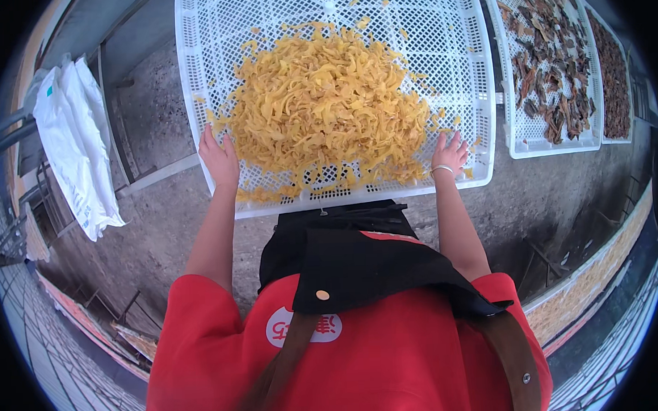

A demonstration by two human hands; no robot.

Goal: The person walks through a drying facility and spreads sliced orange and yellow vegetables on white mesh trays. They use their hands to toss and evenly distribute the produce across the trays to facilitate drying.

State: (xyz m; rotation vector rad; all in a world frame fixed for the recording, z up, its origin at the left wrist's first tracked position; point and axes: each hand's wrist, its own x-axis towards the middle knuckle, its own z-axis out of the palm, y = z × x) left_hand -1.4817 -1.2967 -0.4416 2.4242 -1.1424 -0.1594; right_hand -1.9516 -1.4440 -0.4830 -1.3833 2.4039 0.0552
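Note:
A large white mesh tray [439, 28] lies in front of me with a heap of yellow, curled strips [329, 97], which look like sliced dried food; I cannot tell the exact kind. At the tray's near left side, my left hand [221, 158] rests by the rim with fingers stretched forward and thumb apart, beside the heap's left edge. My right hand [450, 155], a band at its wrist, is over the near right part of the tray. Its fingers are spread beside the heap's right edge. Neither hand visibly holds any strips. Loose strips lie scattered around the pile.
To the right stands another white tray [518, 130] with dark brown dried pieces, and beyond it a further tray [610, 72] of brown pieces. White sacks [77, 142] hang at the left over a metal frame. Concrete floor [156, 233] shows below, with tan-filled racks [592, 276] lower right.

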